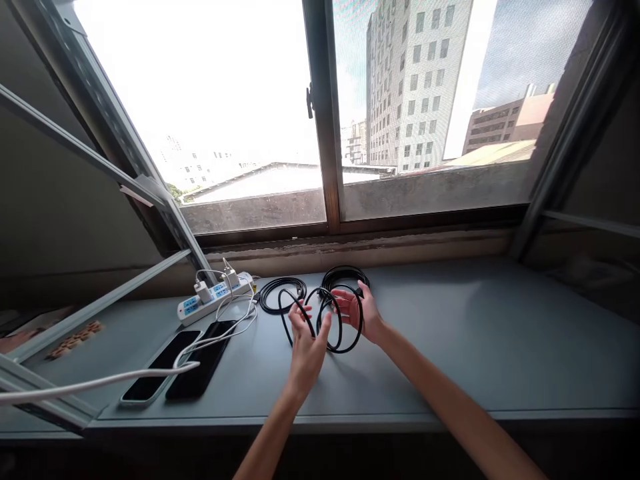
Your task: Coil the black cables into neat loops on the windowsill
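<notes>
Spanning the space between both hands, the black cable (342, 327) is held in loose loops above the shelf (450, 340), spread left to right, two coils (345, 269) lying just beyond. It is clasped by the left hand's (306, 340) curled fingers; whether it is pinched by the half-curled right hand (367, 313) cannot be told.

We are facing daylight from the window (329, 133), its left pane (210, 100) glaring white, while darkness is lying below the front edge of the shelf (450, 320).
</notes>
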